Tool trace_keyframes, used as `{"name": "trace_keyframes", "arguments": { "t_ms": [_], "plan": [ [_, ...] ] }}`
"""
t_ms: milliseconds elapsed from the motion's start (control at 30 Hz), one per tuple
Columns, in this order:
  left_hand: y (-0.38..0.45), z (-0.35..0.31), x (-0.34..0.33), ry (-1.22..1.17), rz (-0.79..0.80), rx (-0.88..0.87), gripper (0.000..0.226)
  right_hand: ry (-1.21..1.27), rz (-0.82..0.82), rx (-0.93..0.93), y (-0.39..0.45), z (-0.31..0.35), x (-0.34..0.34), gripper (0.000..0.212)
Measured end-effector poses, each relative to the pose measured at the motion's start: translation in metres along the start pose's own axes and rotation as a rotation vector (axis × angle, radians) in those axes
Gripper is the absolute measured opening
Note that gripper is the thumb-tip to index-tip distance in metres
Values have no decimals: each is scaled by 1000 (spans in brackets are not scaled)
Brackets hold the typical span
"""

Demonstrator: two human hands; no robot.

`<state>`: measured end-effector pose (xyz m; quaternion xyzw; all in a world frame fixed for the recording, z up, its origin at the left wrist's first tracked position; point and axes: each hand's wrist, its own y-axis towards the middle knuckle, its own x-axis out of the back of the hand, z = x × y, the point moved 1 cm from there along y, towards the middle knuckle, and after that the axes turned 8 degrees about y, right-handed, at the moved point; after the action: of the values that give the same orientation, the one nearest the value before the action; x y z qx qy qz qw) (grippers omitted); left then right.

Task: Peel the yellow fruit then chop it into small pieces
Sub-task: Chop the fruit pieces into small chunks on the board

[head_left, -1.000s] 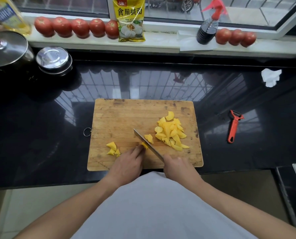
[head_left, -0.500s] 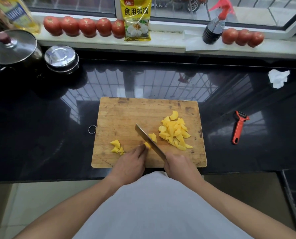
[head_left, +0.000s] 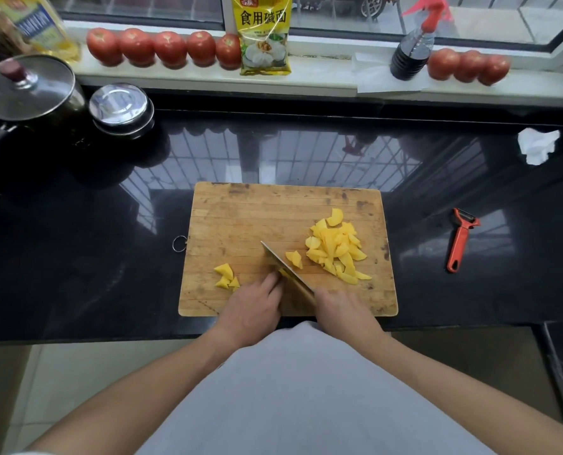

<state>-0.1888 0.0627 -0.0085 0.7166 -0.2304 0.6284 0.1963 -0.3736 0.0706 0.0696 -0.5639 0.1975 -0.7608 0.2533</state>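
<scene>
Head view, left to right: a lidded dark pot [head_left: 27, 90] and a round steel tin [head_left: 119, 106] stand on the glossy black counter [head_left: 76, 257]. On the scuffed wooden cutting board [head_left: 240, 211] lie a few yellow fruit wedges [head_left: 226, 275]; the left hand [head_left: 252, 310] pins a small yellow piece [head_left: 282, 273] with curled fingertips against the knife [head_left: 285, 269], whose handle the right hand [head_left: 344, 311] grasps. Beyond the blade sits the chopped heap [head_left: 336, 246]. A red peeler [head_left: 460, 239] and crumpled white paper [head_left: 538, 146] lie well apart.
</scene>
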Motion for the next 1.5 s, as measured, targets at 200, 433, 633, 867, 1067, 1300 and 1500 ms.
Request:
{"name": "trace_keyframes", "arguments": {
  "t_ms": [200, 433, 633, 867, 1067, 1300, 1500],
  "plan": [
    [-4, -1, -1, -31, 34, 43, 51, 154, -114, 21, 8, 3, 3, 10],
    [-3, -1, 4, 1, 18, 17, 57, 68, -30, 8, -15, -14, -2, 7],
    [-1, 1, -1, -32, -3, 2, 56, 16, -6, 3, -14, -11, -1, 14],
    [0, 0, 1, -13, 59, 19, 49, 66, -121, 65, 16, 10, -1, 11],
    [-7, 2, -5, 20, 84, 23, 65, 134, -154, 55, 1, -4, 2, 9],
    [-5, -1, -1, 11, 59, 36, 64, 25, -35, 36, -18, -8, 3, 20],
    [-4, -1, -3, 7, 22, 14, 57, -47, -9, 20, -12, -7, -5, 18]
  ]
}}
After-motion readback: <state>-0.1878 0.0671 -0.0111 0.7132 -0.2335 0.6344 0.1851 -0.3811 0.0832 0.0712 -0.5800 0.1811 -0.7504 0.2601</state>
